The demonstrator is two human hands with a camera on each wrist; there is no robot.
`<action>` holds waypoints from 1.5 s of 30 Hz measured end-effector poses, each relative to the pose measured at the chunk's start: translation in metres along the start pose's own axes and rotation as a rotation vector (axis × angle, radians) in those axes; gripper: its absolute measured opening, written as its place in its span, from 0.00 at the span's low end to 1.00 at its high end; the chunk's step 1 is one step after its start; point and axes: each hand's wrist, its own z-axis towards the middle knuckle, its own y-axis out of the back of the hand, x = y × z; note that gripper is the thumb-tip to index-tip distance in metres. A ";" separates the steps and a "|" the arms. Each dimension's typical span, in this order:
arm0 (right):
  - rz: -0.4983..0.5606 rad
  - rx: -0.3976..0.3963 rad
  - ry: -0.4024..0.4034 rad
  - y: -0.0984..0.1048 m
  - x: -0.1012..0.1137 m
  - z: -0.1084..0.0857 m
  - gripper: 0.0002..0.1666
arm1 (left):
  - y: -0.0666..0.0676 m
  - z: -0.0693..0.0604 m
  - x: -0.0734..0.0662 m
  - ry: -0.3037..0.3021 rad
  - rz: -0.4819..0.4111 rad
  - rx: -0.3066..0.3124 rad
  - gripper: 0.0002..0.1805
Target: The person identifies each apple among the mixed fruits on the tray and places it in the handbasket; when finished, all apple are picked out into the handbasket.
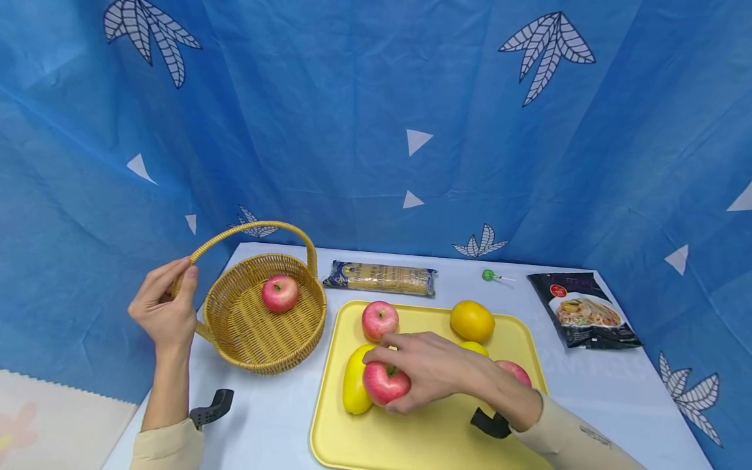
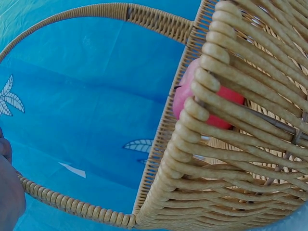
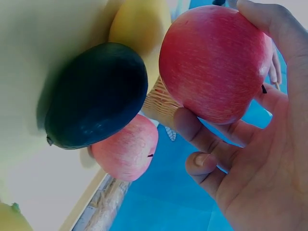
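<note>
My left hand (image 1: 169, 307) pinches the handle (image 1: 258, 225) of a wicker basket (image 1: 264, 367), whose handle stands raised; one red apple (image 1: 280, 294) lies inside. At the left wrist view's edge, part of that hand (image 2: 9, 192) meets the handle, and the apple (image 2: 185, 91) shows past the basket's rim. Over the yellow tray (image 1: 405, 444), my right hand (image 1: 435, 365) holds another red apple (image 1: 384, 384), thumb and fingers around it, beside a long yellow fruit (image 1: 355, 382). A dark green oval fruit (image 3: 98, 96) shows in the right wrist view; the hand hides it from the head view.
Also on the tray are an apple (image 1: 380, 320) at the back, an orange-yellow fruit (image 1: 472, 321), and an apple (image 1: 514, 372) partly behind my right arm. Behind the tray lie a noodle pack (image 1: 382, 279) and a green lollipop (image 1: 489, 275). A black food packet (image 1: 584, 310) is at right.
</note>
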 end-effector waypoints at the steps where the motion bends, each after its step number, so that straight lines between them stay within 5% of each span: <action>1: 0.002 0.000 -0.001 0.001 0.000 0.001 0.39 | 0.000 0.000 0.000 0.000 -0.001 0.001 0.08; 45: 0.008 -0.034 0.012 0.016 0.008 0.052 0.41 | 0.000 0.001 0.005 -0.003 -0.067 -0.003 0.08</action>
